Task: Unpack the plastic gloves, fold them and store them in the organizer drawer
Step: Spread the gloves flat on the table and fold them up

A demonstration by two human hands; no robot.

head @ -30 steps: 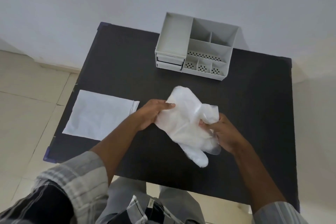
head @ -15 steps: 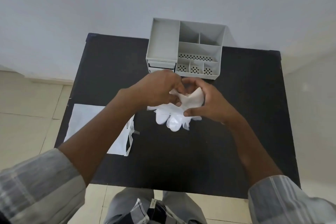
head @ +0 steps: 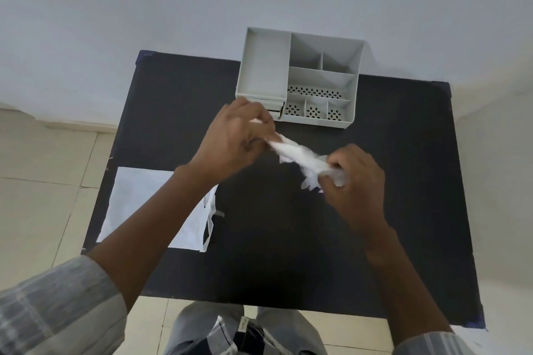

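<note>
The clear plastic gloves (head: 300, 157) are bunched into a thin, stretched strip above the middle of the black table (head: 403, 181). My left hand (head: 236, 138) grips the upper left end, just in front of the organizer. My right hand (head: 356, 179) grips the lower right end, with glove fingers poking out below it. The grey organizer (head: 300, 78) stands at the table's far edge; its small drawers (head: 272, 105) at the front left are partly hidden behind my left hand, so I cannot tell whether they are open.
The white, flat, empty glove packet (head: 138, 202) lies on the table's left side, partly under my left forearm. A white wall rises behind the organizer. Tiled floor surrounds the table, and my knees show at its near edge.
My hands, which were together on the bunched gloves, have moved apart and pulled the gloves into a long strip. My right hand moved right and toward me.
</note>
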